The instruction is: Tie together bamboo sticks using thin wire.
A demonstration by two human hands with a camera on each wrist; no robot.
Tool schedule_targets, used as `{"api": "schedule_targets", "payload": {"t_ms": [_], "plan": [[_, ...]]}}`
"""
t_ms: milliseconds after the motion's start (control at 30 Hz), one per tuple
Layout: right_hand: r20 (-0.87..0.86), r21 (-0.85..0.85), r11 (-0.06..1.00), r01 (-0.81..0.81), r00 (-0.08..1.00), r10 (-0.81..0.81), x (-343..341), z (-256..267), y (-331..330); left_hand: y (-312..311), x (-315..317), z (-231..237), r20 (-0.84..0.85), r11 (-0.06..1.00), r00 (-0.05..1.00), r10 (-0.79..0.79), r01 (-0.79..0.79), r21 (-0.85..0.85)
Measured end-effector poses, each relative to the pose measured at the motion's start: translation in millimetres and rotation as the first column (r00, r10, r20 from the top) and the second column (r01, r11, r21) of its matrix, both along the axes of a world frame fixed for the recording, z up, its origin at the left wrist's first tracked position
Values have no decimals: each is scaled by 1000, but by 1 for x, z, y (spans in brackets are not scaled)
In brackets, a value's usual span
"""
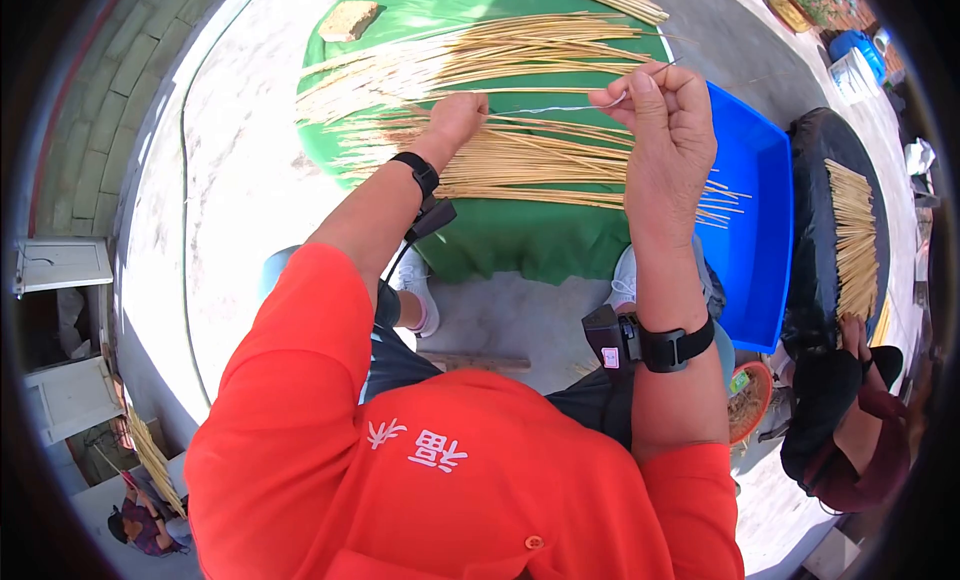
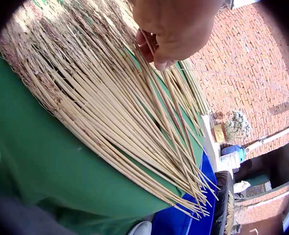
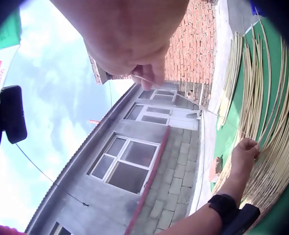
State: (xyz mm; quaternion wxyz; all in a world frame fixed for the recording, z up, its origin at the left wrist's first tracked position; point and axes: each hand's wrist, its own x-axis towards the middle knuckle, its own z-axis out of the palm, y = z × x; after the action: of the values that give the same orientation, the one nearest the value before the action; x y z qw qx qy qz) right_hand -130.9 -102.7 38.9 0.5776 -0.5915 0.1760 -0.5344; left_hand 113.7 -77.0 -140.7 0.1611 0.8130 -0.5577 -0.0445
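Long dry stalks [image 1: 550, 160] lie in layers across a green cloth [image 1: 500, 240] in the head view. My left hand [image 1: 458, 120] is low over them; in the left wrist view the fingers of this hand [image 2: 176, 34] pinch a few stalks [image 2: 171, 98]. A thin pale string [image 1: 560, 109] runs from there, pulled nearly straight, to my right hand [image 1: 672, 120]. Raised above the stalk ends at the right, that hand pinches the string between thumb and curled fingers. The right wrist view shows the right hand [image 3: 134, 49] from behind, with the string hanging toward the left hand [image 3: 244, 152].
A blue tray [image 1: 745, 220] is right of the cloth, under some stalk tips. A brick piece [image 1: 348, 21] lies at the cloth's far left. Farther right, another person [image 1: 850, 420] sits beside a dark round surface with stalks [image 1: 852, 240]. A basket [image 1: 750, 400] stands near my right knee.
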Motion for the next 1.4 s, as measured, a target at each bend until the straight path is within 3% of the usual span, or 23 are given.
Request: {"api": "schedule_targets", "payload": {"t_ms": [233,300,433,633,833,1000,1133,1200,1233,1300,1333,1400], "plan": [[-132,64,997,40,991,-31,-6,-21,0,-4,7,-31,-39,995,994,100,-100,19],[-153,86,995,52,987,-38,-7,-26,-1,-2,4,-31,124,994,987,106,-109,16],[-195,65,998,21,981,-8,-11,-31,-2,-4,7,-39,126,998,990,68,-66,-17],[-261,94,996,6,965,18,-12,-31,1,-3,6,-31,115,987,989,94,-108,123],[-215,168,986,-6,976,43,-10,-32,2,3,20,-40,-87,997,996,19,-12,74],[-189,124,992,-4,982,27,-8,-37,3,3,12,-42,-72,975,977,202,-194,113],[-239,194,981,-28,968,75,-7,-38,9,1,13,-35,-113,977,973,200,-189,100],[-244,232,972,-40,965,98,-6,-38,13,-2,17,-30,-306,956,910,280,-294,-1],[-261,249,967,-43,959,110,-7,-39,14,-6,21,-33,-309,956,909,279,-295,-3],[-281,265,963,-44,952,121,-6,-40,17,-17,33,-38,-163,941,939,303,-322,-102],[-295,270,961,-57,945,139,-7,-39,19,-20,37,-41,-169,941,939,300,-320,-106],[-314,270,961,-64,937,151,-8,-38,19,-29,43,-45,44,963,968,246,-239,-123]]}}
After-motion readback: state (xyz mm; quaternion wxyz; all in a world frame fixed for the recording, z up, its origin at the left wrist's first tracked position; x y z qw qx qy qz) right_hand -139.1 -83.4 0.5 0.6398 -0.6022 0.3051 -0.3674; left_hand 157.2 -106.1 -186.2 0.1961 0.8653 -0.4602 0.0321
